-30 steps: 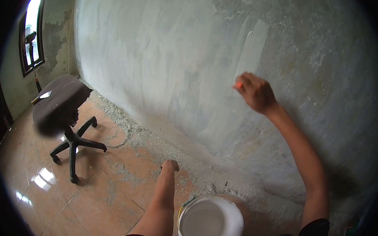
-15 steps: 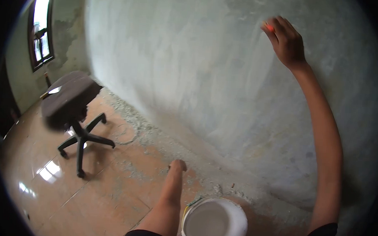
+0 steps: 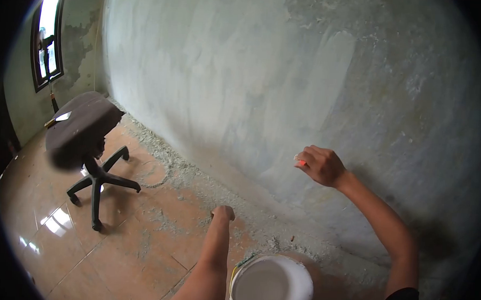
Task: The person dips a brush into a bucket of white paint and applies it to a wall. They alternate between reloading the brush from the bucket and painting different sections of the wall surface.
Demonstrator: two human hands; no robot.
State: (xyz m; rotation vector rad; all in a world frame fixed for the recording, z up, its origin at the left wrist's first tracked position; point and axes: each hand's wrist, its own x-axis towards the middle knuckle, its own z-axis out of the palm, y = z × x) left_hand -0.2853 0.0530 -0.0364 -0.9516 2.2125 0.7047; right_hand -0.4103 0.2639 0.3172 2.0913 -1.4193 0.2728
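My right hand is closed around what looks like a putty knife. Only a bit of its orange-red handle shows at the fingers; the blade is hidden. The hand is close to the patchy grey-green wall, on which a paler band of filler runs down above it. Lower down, my left hand is curled closed over the floor by the wall's foot; what it holds, if anything, is hidden. Below the hands stands a white bucket with greyish filler in it.
An office chair seat on a wheeled base stands at left, with a flat-bladed scraper lying on it. Scraped debris lines the wall's foot across the tiled floor. A narrow window is at the far left.
My right hand has come down the wall and a little left, still closed on the orange-handled tool. A pale band shows where it was. My left hand has hardly moved.
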